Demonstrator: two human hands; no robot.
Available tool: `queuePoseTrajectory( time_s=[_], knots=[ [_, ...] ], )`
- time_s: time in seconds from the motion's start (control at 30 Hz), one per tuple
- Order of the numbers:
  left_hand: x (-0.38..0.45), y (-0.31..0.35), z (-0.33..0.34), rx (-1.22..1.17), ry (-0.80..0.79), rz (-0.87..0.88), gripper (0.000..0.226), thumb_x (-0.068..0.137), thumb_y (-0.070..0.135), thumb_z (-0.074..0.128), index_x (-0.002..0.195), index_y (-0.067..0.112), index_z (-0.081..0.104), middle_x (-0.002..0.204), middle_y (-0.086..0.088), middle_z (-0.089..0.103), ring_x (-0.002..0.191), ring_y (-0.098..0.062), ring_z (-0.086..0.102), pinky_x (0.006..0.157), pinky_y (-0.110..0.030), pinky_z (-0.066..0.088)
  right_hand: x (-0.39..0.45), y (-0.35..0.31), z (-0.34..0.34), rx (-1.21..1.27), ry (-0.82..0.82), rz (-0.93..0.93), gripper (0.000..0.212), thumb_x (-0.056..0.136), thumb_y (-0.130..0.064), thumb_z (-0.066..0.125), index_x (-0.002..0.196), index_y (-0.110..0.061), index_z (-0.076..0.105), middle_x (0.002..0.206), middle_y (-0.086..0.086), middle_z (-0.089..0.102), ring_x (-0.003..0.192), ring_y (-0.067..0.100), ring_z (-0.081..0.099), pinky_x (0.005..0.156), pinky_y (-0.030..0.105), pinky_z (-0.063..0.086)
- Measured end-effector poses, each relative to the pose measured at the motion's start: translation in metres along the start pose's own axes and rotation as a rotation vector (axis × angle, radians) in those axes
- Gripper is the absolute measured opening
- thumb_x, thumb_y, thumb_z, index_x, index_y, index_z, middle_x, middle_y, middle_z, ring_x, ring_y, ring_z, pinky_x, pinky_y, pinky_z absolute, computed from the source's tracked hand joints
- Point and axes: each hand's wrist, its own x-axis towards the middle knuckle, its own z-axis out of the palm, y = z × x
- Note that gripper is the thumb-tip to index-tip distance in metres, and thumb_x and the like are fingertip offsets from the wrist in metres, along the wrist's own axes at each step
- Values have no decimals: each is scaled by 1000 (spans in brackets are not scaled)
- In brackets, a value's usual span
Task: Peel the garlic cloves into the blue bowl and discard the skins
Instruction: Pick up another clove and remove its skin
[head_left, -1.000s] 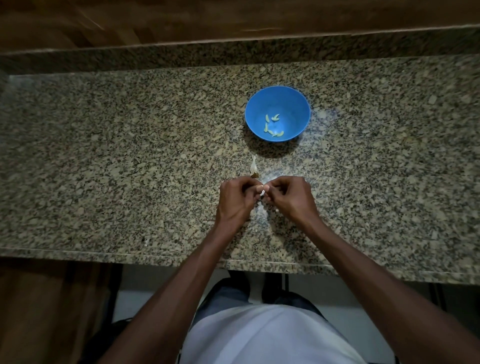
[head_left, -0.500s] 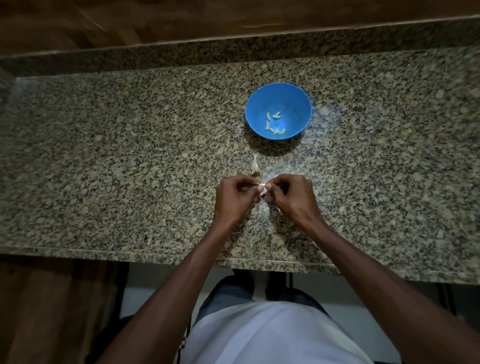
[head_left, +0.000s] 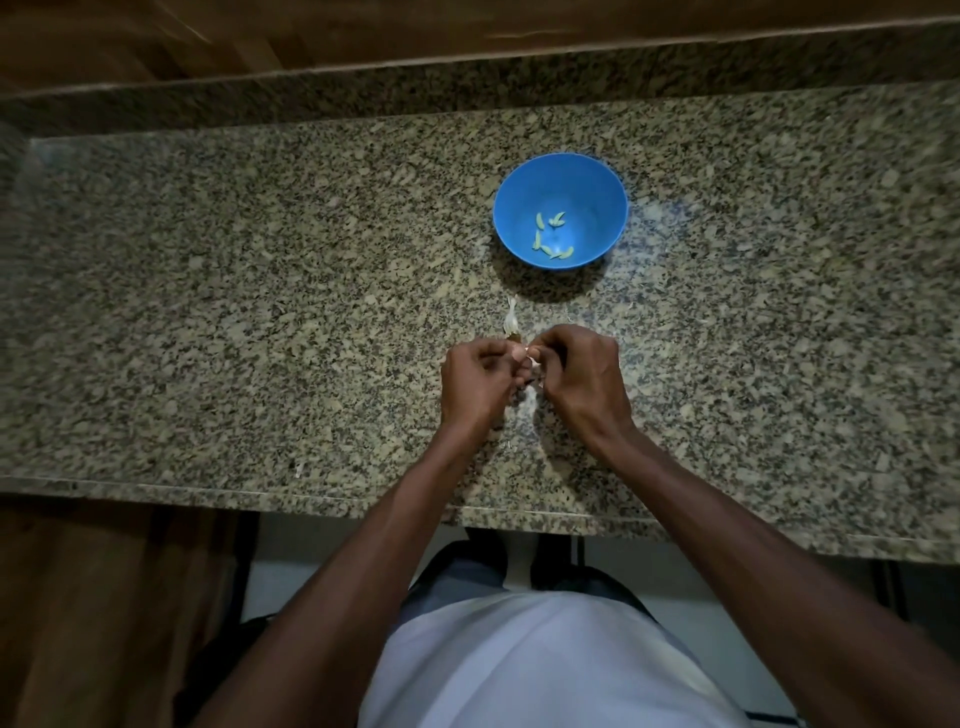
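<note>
A blue bowl (head_left: 597, 197) stands on the granite counter (head_left: 260, 312) with several pale peeled garlic cloves (head_left: 550, 236) in its bottom. In front of it my left hand (head_left: 478, 382) and my right hand (head_left: 584, 376) meet fingertip to fingertip and pinch one small whitish garlic clove (head_left: 530, 354) between them. Most of the clove is hidden by my fingers. A garlic stem with papery skin (head_left: 511, 323) lies on the counter just beyond my left hand. Thin white skin scraps (head_left: 529, 400) lie under my hands.
The counter's front edge (head_left: 311, 499) runs just below my wrists. A raised granite ledge and brown wood (head_left: 467, 52) bound the back. Small skin flecks (head_left: 298, 470) lie near the front edge.
My hands have stayed in the same spot over the counter, and the fingertips have worked slightly on the clove. The view has shifted a little.
</note>
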Motion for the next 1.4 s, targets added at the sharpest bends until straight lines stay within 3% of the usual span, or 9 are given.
queuePoseTrajectory(
  time_s=[0.33, 0.43, 0.57, 0.73, 0.9, 1.07, 1.2, 1.3, 1.4],
  knots=[
    [-4, 8, -1, -498, -85, -451, 11, 95, 7, 70, 97, -2, 76, 83, -10, 76, 74, -14, 67, 74, -25, 55, -7, 12, 5, -128, 5, -187, 10, 91, 5, 67, 97, -4, 67, 92, 8, 64, 80, 14, 54, 71, 16, 37],
    [-6, 5, 2, -609, -76, -527, 15, 94, 7, 71, 101, -6, 74, 84, -11, 75, 70, -12, 68, 67, -19, 59, -10, 15, 9, -123, 5, -184, 10, 92, 4, 67, 97, -4, 68, 93, 7, 65, 82, 15, 57, 70, 19, 43],
    [-9, -7, 6, -356, 12, -279, 20, 93, 14, 74, 107, 0, 75, 85, -7, 76, 67, -8, 68, 64, -20, 58, -12, 0, 9, 276, -9, 311, 9, 98, -10, 70, 92, -12, 76, 80, -2, 75, 71, 6, 71, 64, 14, 54],
    [-10, -18, 2, -253, -3, -84, 21, 91, 13, 77, 109, 3, 75, 103, -8, 78, 96, -17, 75, 80, -25, 61, -4, -4, -5, 761, -255, 840, 11, 96, -12, 74, 95, -1, 76, 78, 5, 74, 67, 11, 67, 65, 23, 58],
    [-5, -18, 3, -408, -93, -138, 24, 91, 5, 74, 113, -5, 72, 115, -17, 74, 108, -24, 70, 92, -30, 58, 4, -8, -12, 1131, -382, 1130, 15, 104, -3, 59, 91, -2, 68, 76, 5, 65, 68, 8, 58, 55, 14, 54],
    [-4, -13, 2, -457, -162, -169, 15, 93, 1, 71, 107, -1, 73, 105, -9, 75, 102, -19, 71, 85, -25, 59, 7, 6, -13, 1319, -497, 1250, 12, 102, -4, 60, 94, -2, 69, 80, 6, 67, 73, 9, 59, 56, 17, 55],
    [-6, -15, -6, -236, -166, -68, 21, 94, 11, 72, 112, 2, 73, 106, -3, 77, 99, -9, 73, 83, -21, 58, 3, 12, -16, 945, -499, 945, 12, 98, -11, 70, 93, -2, 74, 81, 8, 73, 71, 13, 65, 67, 23, 57],
    [-4, -16, -4, -31, -62, 20, 19, 95, 23, 73, 111, 12, 74, 106, -1, 77, 101, -12, 74, 89, -33, 61, -3, 10, -6, 428, -286, 524, 17, 96, -26, 77, 95, -9, 78, 83, 5, 78, 77, 16, 75, 70, 28, 61],
    [1, -17, 1, 4, 20, 27, 20, 94, 27, 75, 108, 13, 75, 102, -3, 78, 99, -17, 75, 90, -39, 62, -7, 5, 4, 212, -103, 311, 16, 99, -26, 72, 98, -11, 79, 84, -1, 77, 73, 7, 72, 60, 21, 58]
  ],
)
